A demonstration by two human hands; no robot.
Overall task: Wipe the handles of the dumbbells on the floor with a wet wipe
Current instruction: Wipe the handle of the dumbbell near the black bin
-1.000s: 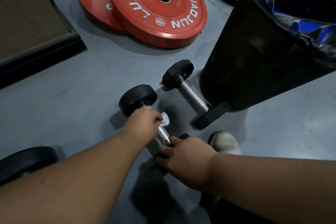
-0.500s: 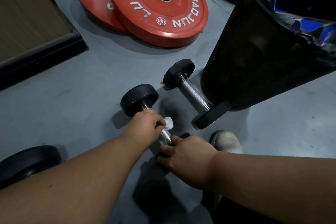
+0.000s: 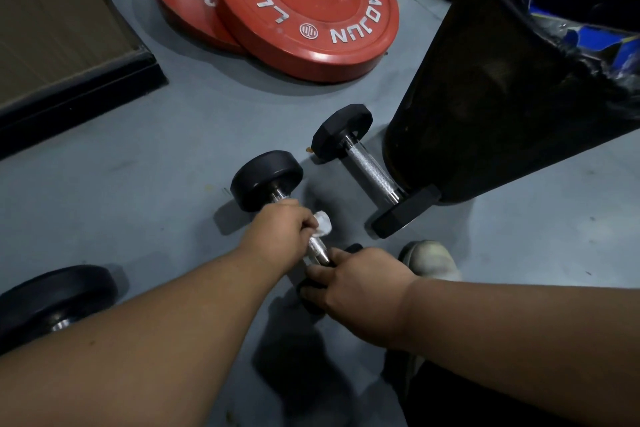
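1. Round-head dumbbell (image 3: 266, 180) lay on the grey floor (image 3: 138, 184), centre of view. Its long axis ran from the far head, upper left, down-right to the near head, which was mostly hidden under the right hand (image 3: 360, 279).
2. Its handle (image 3: 318, 248) was knurled metal; only a short stretch showed between the two hands, plus a bit of shiny neck by the far head.
3. Wet wipe (image 3: 322, 222) was bunched white, poking out on the right side of the left hand (image 3: 280, 229), touching the handle.
4. Left hand's fingers were curled round handle & wipe together, at the far half of the bar, just beside the far head.
5. Right hand's fingers were bent over the near head, steadying it; how tight, can't tell.
6. Judgement: next stroke prob needs to run along the axis toward the near head, i.e. toward the right hand, since that stretch sat bare.
7. Hex dumbbell (image 3: 370, 170) lay near, to the right, roughly parallel, its near head against the black bin (image 3: 485, 107). Untouched; handle fully exposed.
8. Left hand was nearer the wipe job; right hand nearer the hex one.
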